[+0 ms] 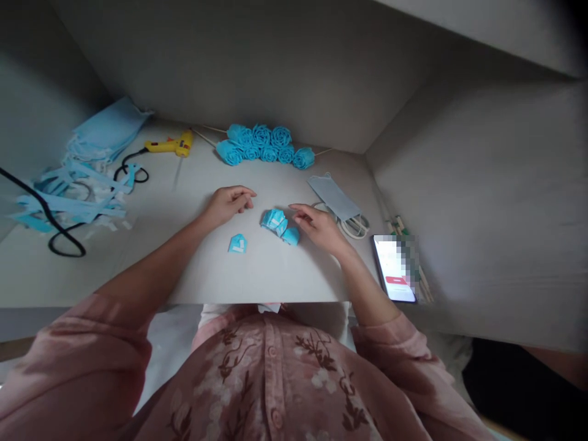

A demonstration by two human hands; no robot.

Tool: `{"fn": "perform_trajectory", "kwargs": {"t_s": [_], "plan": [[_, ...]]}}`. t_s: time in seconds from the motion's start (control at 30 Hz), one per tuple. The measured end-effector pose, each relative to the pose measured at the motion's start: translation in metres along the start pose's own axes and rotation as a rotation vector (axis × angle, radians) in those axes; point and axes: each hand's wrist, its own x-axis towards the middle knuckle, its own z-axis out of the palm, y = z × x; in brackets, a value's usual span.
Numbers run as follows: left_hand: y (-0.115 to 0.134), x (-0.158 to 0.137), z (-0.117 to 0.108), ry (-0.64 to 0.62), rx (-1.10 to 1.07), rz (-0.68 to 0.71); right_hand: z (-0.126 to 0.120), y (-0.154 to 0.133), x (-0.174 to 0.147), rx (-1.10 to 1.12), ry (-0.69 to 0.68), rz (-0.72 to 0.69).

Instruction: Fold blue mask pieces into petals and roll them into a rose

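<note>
On the table between my hands lies a small pile of folded blue petal pieces, pale strips showing on some. My left hand rests left of the pile, its fingers loosely bent and nothing visible in them. To the right of the pile, my right hand has its fingers apart and holds nothing; its fingertips are close to the blue pieces. One single blue petal with a white strip lies nearer the table edge, below my left hand.
Several blue fabric roses lie at the back. Leftward are a yellow glue gun, stacked blue masks, cut scraps and a black cord. A mask partly covers a white cable. A lit phone lies right, beside thin sticks.
</note>
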Motion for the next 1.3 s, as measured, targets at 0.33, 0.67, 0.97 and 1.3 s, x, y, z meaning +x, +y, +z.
{"fn": "perform_trajectory", "kwargs": {"t_s": [0.33, 0.67, 0.97, 1.3], "plan": [[-0.001, -0.001, 0.000, -0.029, -0.004, 0.021, 0.065, -0.094, 0.022, -0.387, -0.297, -0.244], [0.013, -0.005, 0.002, -0.092, -0.205, -0.006, 0.053, -0.078, 0.039, 0.078, -0.224, -0.068], [0.023, -0.010, -0.003, -0.168, -0.217, -0.001, 0.012, -0.060, 0.071, 0.247, 0.042, -0.084], [0.024, -0.013, 0.010, -0.054, -0.159, 0.013, 0.035, -0.039, 0.066, 0.576, 0.069, -0.017]]}}
